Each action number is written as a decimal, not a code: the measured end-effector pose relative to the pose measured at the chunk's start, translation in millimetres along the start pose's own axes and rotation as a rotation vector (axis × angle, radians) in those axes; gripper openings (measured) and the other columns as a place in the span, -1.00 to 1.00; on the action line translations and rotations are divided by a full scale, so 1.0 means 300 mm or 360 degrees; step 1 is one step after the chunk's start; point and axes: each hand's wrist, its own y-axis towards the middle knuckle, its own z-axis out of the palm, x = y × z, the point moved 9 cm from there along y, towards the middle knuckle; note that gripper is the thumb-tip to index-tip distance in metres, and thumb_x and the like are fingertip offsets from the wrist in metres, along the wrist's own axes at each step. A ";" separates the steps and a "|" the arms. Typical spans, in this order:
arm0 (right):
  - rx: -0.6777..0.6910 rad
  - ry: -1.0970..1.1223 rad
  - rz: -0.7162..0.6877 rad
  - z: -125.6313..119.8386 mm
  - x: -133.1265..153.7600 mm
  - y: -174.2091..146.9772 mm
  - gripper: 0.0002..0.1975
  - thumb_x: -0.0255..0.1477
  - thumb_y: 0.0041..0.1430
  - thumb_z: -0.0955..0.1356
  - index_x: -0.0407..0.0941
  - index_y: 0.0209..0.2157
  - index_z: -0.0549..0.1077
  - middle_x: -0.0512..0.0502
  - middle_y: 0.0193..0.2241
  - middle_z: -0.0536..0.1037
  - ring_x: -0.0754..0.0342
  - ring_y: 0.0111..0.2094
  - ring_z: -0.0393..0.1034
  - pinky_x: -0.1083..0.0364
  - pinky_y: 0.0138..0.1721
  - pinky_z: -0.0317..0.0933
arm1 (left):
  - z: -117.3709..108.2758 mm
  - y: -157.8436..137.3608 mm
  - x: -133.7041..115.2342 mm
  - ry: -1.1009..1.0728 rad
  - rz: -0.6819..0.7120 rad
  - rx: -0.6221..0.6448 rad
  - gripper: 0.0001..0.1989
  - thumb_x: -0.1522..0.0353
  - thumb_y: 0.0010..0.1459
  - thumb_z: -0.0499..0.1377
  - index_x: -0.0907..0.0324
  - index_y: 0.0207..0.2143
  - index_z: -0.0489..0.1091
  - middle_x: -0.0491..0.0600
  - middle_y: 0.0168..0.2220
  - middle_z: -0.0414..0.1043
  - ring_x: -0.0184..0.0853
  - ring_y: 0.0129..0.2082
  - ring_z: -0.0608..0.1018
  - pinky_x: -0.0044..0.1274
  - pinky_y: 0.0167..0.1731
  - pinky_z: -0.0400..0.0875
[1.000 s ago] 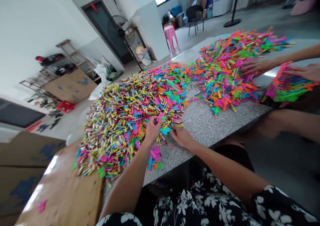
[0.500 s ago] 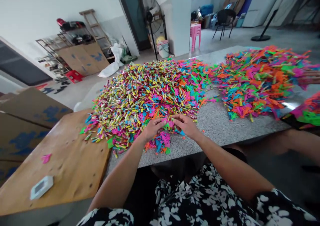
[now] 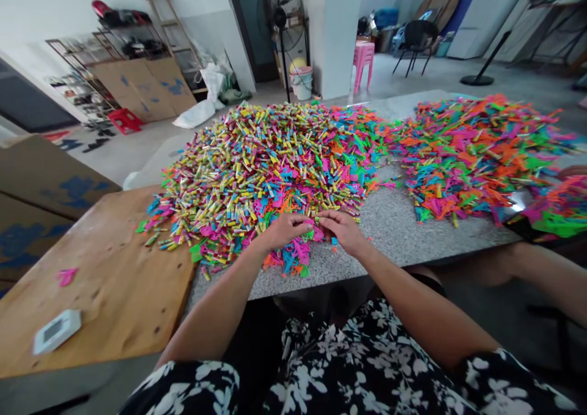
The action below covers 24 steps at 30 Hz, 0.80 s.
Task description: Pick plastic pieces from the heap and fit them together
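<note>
My left hand [image 3: 287,229] and my right hand [image 3: 340,228] meet over the near edge of a big pile of small wrapped tubes [image 3: 238,170]. The fingertips of both hands are closed in a pinch. A small green and pink plastic piece [image 3: 310,227] shows at my left fingertips. What my right fingers hold is too small to make out; a speck of yellow-green shows there. Below the hands lies a small heap of pink, blue, orange and green plastic pieces [image 3: 298,253].
A second pile of bright plastic pieces [image 3: 463,158] covers the stone table's [image 3: 385,225] right side, with another person's leg [image 3: 536,268] near it. On the left, a wooden board [image 3: 119,280] bears a white device [image 3: 57,331] and a pink piece [image 3: 66,276]. Cardboard boxes [image 3: 46,201] stand beyond.
The view has shifted slightly. My fingertips have come closer together over the same spot. At the far right, the other person's hand has drawn back from the pile toward the near side.
</note>
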 end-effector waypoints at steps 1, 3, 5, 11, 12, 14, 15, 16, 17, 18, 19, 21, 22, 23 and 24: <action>0.0017 0.0003 0.0005 -0.003 -0.007 -0.001 -0.67 -0.12 0.21 0.46 -0.10 -0.21 0.57 0.08 -0.57 0.48 0.15 -0.64 0.28 0.13 -0.59 0.17 | 0.002 0.001 -0.007 0.0030 0.0001 0.0011 -0.62 0.10 0.26 0.21 0.20 -0.16 0.64 -0.14 -0.40 0.43 -0.41 -0.42 0.35 -0.55 -0.38 0.21; 0.0053 0.0032 0.0024 -0.008 -0.024 -0.003 -0.66 -0.09 0.24 0.44 -0.10 -0.32 0.53 0.06 -0.56 0.49 0.16 -0.64 0.29 0.13 -0.59 0.18 | 0.008 0.001 -0.020 0.0057 -0.0002 0.0037 -0.64 0.11 0.25 0.21 0.20 -0.19 0.63 -0.15 -0.44 0.40 -0.42 -0.45 0.32 -0.55 -0.40 0.19; 0.0080 0.0084 0.0070 -0.012 -0.044 -0.007 -0.61 -0.06 0.26 0.44 -0.10 -0.42 0.48 0.05 -0.57 0.46 0.16 -0.63 0.29 0.13 -0.58 0.18 | 0.018 -0.001 -0.031 0.0068 -0.0011 0.0083 -0.65 0.11 0.25 0.21 0.20 -0.24 0.62 -0.16 -0.48 0.33 -0.43 -0.47 0.28 -0.56 -0.43 0.15; 0.0206 -0.0054 0.0046 -0.022 -0.043 -0.029 -0.53 -0.02 0.32 0.39 -0.08 -0.50 0.39 0.08 -0.62 0.37 0.15 -0.62 0.23 0.12 -0.54 0.16 | 0.032 0.000 -0.048 0.0012 -0.0069 0.0114 -0.69 0.13 0.19 0.23 0.20 -0.35 0.57 -0.17 -0.52 0.29 -0.45 -0.51 0.25 -0.57 -0.48 0.12; 0.0225 -0.0144 0.0019 -0.026 -0.034 -0.034 -0.52 -0.02 0.34 0.37 -0.08 -0.50 0.40 0.08 -0.63 0.37 0.15 -0.61 0.23 0.13 -0.52 0.16 | 0.034 0.002 -0.047 0.0007 -0.0077 0.0105 -0.70 0.14 0.18 0.24 0.21 -0.37 0.56 -0.17 -0.53 0.29 -0.45 -0.51 0.24 -0.57 -0.48 0.12; 0.0218 -0.0376 -0.0044 -0.040 -0.013 -0.042 -0.57 -0.05 0.36 0.35 -0.08 -0.44 0.47 0.08 -0.62 0.37 0.14 -0.58 0.24 0.13 -0.48 0.16 | 0.039 0.009 -0.042 0.0013 -0.0087 0.0094 -0.72 0.16 0.15 0.25 0.21 -0.41 0.53 -0.17 -0.54 0.27 -0.45 -0.51 0.24 -0.57 -0.48 0.12; 0.0202 -0.0509 -0.0089 -0.048 0.002 -0.046 -0.60 -0.08 0.36 0.35 -0.09 -0.39 0.51 0.07 -0.60 0.40 0.12 -0.55 0.27 0.13 -0.45 0.17 | 0.045 0.014 -0.038 0.0019 -0.0090 0.0099 -0.73 0.17 0.13 0.26 0.21 -0.42 0.52 -0.18 -0.54 0.27 -0.45 -0.51 0.25 -0.57 -0.48 0.12; 0.0184 -0.0640 -0.0139 -0.055 0.018 -0.050 -0.64 -0.11 0.36 0.36 -0.10 -0.34 0.55 0.05 -0.56 0.44 0.11 -0.50 0.31 0.13 -0.40 0.18 | 0.053 0.019 -0.032 0.0022 -0.0093 0.0108 -0.74 0.18 0.11 0.26 0.20 -0.42 0.52 -0.18 -0.54 0.28 -0.45 -0.51 0.26 -0.57 -0.48 0.12; 0.0168 -0.0761 -0.0186 -0.061 0.033 -0.054 -0.67 -0.14 0.36 0.36 -0.10 -0.30 0.58 0.03 -0.52 0.49 0.09 -0.45 0.35 0.13 -0.36 0.19 | 0.062 0.025 -0.026 0.0023 -0.0096 0.0119 -0.75 0.19 0.11 0.25 0.20 -0.42 0.52 -0.18 -0.53 0.29 -0.45 -0.51 0.27 -0.57 -0.48 0.12; 0.0165 -0.0867 -0.0216 -0.065 0.044 -0.059 -0.69 -0.17 0.35 0.36 -0.10 -0.30 0.59 0.01 -0.49 0.52 0.08 -0.41 0.36 0.12 -0.33 0.19 | 0.073 0.031 -0.019 0.0022 -0.0098 0.0137 -0.76 0.20 0.10 0.25 0.20 -0.43 0.51 -0.18 -0.53 0.29 -0.44 -0.51 0.27 -0.57 -0.48 0.12; 0.0177 -0.0943 -0.0217 -0.068 0.048 -0.064 -0.69 -0.19 0.35 0.35 -0.11 -0.33 0.58 0.00 -0.47 0.53 0.08 -0.40 0.36 0.12 -0.33 0.18 | 0.088 0.037 -0.013 0.0020 -0.0099 0.0165 -0.77 0.20 0.10 0.24 0.20 -0.43 0.51 -0.17 -0.53 0.30 -0.44 -0.51 0.28 -0.57 -0.48 0.12; 0.0235 -0.0977 -0.0100 -0.080 0.029 -0.076 -0.67 -0.21 0.36 0.34 -0.10 -0.42 0.53 0.01 -0.53 0.49 0.10 -0.47 0.31 0.13 -0.39 0.14 | 0.123 0.048 -0.002 0.0029 -0.0092 0.0235 -0.77 0.21 0.11 0.22 0.20 -0.44 0.51 -0.17 -0.53 0.29 -0.43 -0.50 0.28 -0.56 -0.47 0.12; 0.0272 -0.0943 0.0003 -0.088 0.008 -0.084 -0.65 -0.21 0.36 0.33 -0.10 -0.46 0.49 0.03 -0.57 0.45 0.12 -0.52 0.28 0.13 -0.44 0.11 | 0.141 0.054 0.004 0.0042 -0.0089 0.0266 -0.76 0.21 0.11 0.22 0.20 -0.44 0.51 -0.17 -0.53 0.29 -0.43 -0.50 0.28 -0.56 -0.47 0.12; 0.0300 -0.0883 0.0114 -0.100 -0.015 -0.094 -0.63 -0.19 0.36 0.33 -0.09 -0.48 0.46 0.04 -0.61 0.41 0.13 -0.57 0.24 0.13 -0.48 0.08 | 0.160 0.059 0.010 0.0055 -0.0089 0.0294 -0.76 0.20 0.11 0.22 0.20 -0.44 0.51 -0.17 -0.53 0.29 -0.43 -0.50 0.29 -0.56 -0.46 0.12; 0.0315 -0.0807 0.0218 -0.113 -0.038 -0.106 -0.62 -0.18 0.35 0.34 -0.09 -0.49 0.43 0.06 -0.64 0.38 0.14 -0.61 0.22 0.14 -0.52 0.07 | 0.178 0.065 0.018 0.0064 -0.0093 0.0312 -0.76 0.20 0.11 0.23 0.20 -0.44 0.51 -0.17 -0.53 0.29 -0.43 -0.49 0.29 -0.55 -0.46 0.12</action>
